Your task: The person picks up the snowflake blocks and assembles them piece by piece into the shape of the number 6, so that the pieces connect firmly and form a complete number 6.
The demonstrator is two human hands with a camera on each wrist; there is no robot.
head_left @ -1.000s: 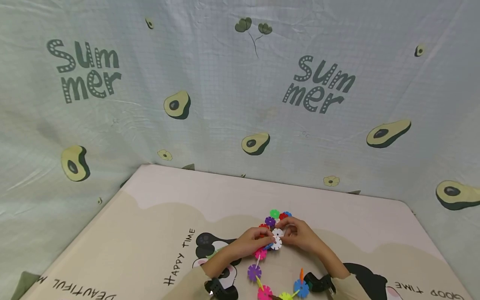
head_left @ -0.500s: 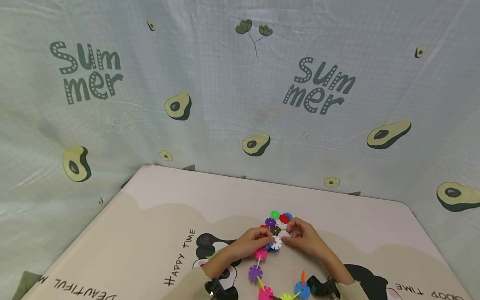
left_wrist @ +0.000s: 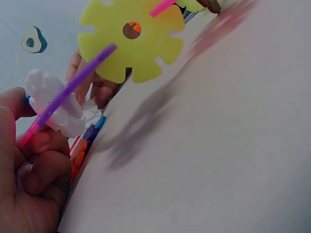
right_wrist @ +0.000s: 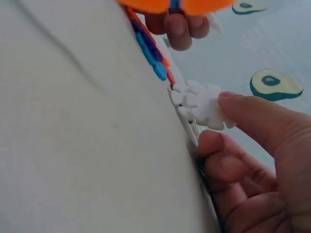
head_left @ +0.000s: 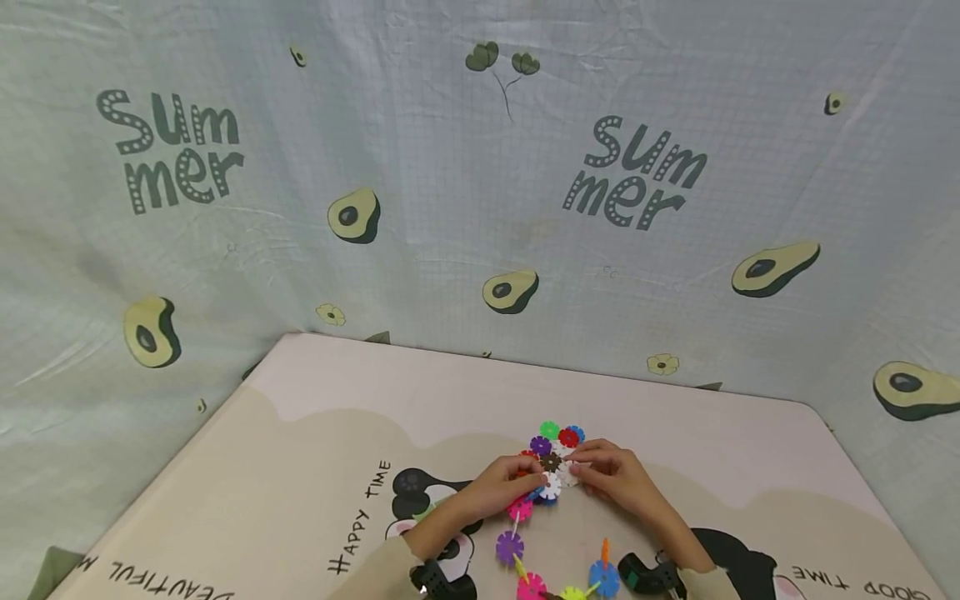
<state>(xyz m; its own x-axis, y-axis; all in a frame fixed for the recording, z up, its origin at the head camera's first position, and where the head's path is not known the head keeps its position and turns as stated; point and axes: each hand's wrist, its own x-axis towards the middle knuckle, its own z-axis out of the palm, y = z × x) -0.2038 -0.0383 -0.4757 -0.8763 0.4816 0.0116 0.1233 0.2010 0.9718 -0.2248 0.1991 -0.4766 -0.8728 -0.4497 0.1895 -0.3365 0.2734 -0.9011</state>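
Avocado-print cloth (head_left: pixel 420 158) backs left fingers (left_wrist: pixel 48 170) and right fingers (right_wrist: pixel 226 167) holding white discs (right_wrist: pixel 206 104).

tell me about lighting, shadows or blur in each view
Head: light looks even, no strong glare; left wrist: a soft gray shadow lies on the tabletop below the yellow disc; right wrist: a faint shadow streak crosses the tabletop, and the orange piece cut off at the top looks soft.
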